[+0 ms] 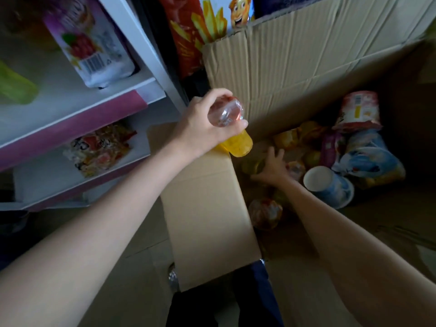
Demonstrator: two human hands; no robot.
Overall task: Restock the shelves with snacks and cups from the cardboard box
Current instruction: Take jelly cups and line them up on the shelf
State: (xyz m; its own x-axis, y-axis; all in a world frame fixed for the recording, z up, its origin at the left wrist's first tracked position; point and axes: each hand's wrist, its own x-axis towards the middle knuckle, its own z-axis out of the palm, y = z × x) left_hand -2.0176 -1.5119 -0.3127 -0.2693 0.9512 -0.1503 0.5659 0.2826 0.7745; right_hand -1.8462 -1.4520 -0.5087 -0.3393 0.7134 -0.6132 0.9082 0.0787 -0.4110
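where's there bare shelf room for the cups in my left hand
The left hand grips the jelly cups. Bare room: the lower shelf to the right of the noodle packet, and the upper shelf between the green packet and the purple-and-white bag. The cardboard box floor around the right hand is crowded.

Pretty dim overall, with the brightest light falling on the white shelves [70,109] at upper left, and the inside of the cardboard box [306,74] sinks into heavy shadow toward the right. Everything's a bit soft, snack packets on the shelves are smeared with blur, and the wide lens bends straight lines near the edges.
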